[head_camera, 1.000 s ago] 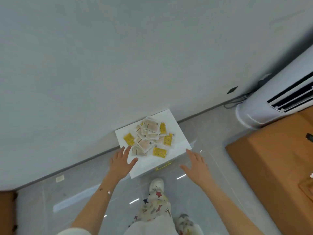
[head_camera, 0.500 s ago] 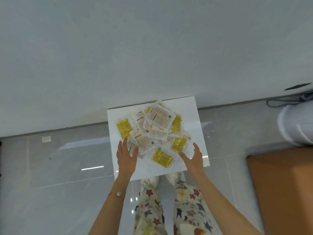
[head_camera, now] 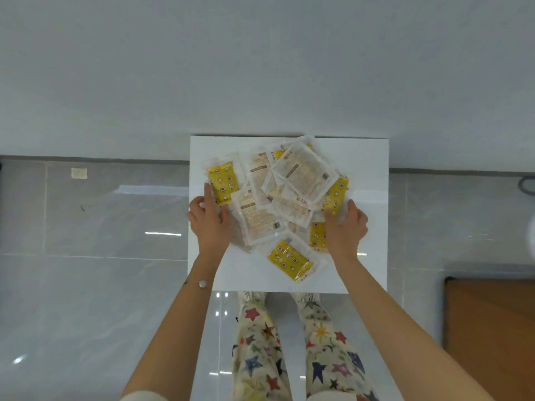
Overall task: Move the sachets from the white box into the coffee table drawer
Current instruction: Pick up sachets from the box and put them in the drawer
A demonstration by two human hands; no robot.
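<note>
1. None of the sachets [head_camera: 301, 172] has left the white box [head_camera: 362, 169]; all lie heaped at its centre.
2. Left hand [head_camera: 210, 224] presses flat at the heap's 9 o'clock; right hand [head_camera: 346, 227] curls at 3 o'clock, grip unclear.
3. Gathering, carrying, stowing remain; no drawer in view.

Looks straight down on a white box [head_camera: 364, 180] at frame centre, heaped with yellow and clear sachets [head_camera: 301, 172]; catches left hand [head_camera: 210, 224] at centre-left, fingers laid on a yellow sachet; right hand [head_camera: 344, 230] at centre-right, touching the heap's edge; star-print trousers [head_camera: 260, 357] at bottom.
</note>
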